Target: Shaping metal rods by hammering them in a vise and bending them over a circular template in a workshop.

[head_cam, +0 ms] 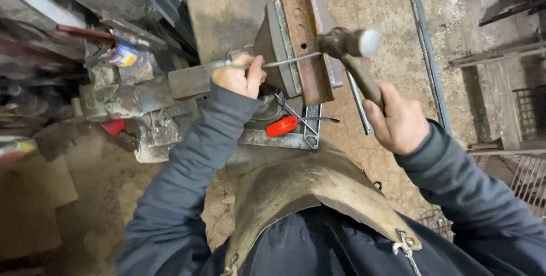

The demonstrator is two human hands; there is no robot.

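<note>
A thin rod (267, 63) is being pinched on the anvil (278, 54) by the left hand (242, 77); a hammer (348, 46) is being gripped in the right hand (398, 122).

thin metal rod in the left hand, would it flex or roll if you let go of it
The thin metal rod looks slender and long, so it would probably spring a little under the hammer. Being round, it may roll off the rusty steel block if the left hand released it.

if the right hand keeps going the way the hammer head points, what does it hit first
Most likely the thin metal rod that the left hand holds across the rusty steel bar. The hammer in the right hand hangs right at the rod's tip, though depth is unclear.
</note>
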